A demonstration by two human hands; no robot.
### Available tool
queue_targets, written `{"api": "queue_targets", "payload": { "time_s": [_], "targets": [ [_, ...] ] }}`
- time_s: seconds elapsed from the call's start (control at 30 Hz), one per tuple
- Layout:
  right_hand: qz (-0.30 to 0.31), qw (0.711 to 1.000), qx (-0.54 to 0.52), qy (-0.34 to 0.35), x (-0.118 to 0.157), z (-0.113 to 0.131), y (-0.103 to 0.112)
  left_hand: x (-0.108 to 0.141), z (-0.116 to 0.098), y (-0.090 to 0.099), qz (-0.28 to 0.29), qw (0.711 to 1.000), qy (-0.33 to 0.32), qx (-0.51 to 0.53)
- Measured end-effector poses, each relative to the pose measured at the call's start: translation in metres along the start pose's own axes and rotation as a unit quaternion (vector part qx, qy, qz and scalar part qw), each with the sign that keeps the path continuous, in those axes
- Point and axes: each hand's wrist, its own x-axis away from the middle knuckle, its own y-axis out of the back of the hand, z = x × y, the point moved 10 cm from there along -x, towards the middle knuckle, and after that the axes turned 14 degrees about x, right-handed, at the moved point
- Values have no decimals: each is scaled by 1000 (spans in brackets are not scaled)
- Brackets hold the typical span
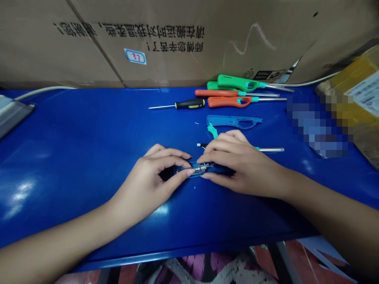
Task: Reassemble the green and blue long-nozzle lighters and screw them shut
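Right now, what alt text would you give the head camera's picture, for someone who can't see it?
A person's left hand and right hand hold an open blue lighter casing with metal parts at a glossy blue table. Beyond them lie a loose blue casing half, a black-and-yellow screwdriver, green utility lighters and orange utility lighters, with a cardboard box behind.

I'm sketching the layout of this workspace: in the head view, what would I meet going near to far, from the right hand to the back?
Right hand → blue casing half → nearer orange lighter → farther orange lighter → green lighters → cardboard box.
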Motion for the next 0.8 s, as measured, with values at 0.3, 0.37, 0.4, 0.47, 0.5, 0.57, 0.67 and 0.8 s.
{"api": "queue_targets", "payload": {
  "time_s": [0.3, 0.37, 0.4, 0.47, 0.5, 0.57, 0.67, 0.8],
  "targets": [
    [7, 998, 44, 32, 1, 7, -4, 2, -21, -6, 31, 992, -101, -69],
    [9, 997, 58, 41, 1, 9, -2, 4, -24, -7, 37, 989, -112, -85],
    [12, 997, 65, 45, 0, 10, -1, 4, -25, -7, 40, 988, -116, -96],
    [16, 996, 77, 50, 0, 11, 0, 6, -27, -8, 44, 984, -120, -128],
    [17, 995, 81, 51, 0, 12, 1, 7, -27, -9, 47, 981, -119, -148],
    [18, 994, 90, 51, -1, 12, 2, 9, -27, -11, 59, 974, -119, -183],
    [20, 994, 97, 50, -1, 12, 1, 10, -26, -13, 75, 969, -120, -205],
    [24, 995, 88, 51, 0, 12, -1, 8, -23, -7, 63, 978, -114, -163]
  ]
}}
